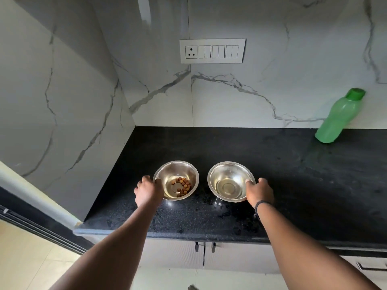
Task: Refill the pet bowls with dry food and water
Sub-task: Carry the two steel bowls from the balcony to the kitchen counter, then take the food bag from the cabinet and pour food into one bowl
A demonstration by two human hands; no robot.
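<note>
Two steel bowls stand side by side on the black counter (293,185). The left bowl (178,169) holds several brown kibble pieces (182,186). The right bowl (228,172) looks to hold a little clear water. My left hand (147,190) grips the left bowl's near-left rim, thumb over the edge. My right hand (259,190) grips the right bowl's right rim the same way. A green bottle (339,117) with its cap on stands at the back right against the wall.
Marble-patterned walls close the counter at the back and left, meeting in a corner. A white switch and socket plate (212,50) hangs on the back wall. Cabinet doors with handles (205,246) sit below the counter's front edge. Pale floor lies at the lower left.
</note>
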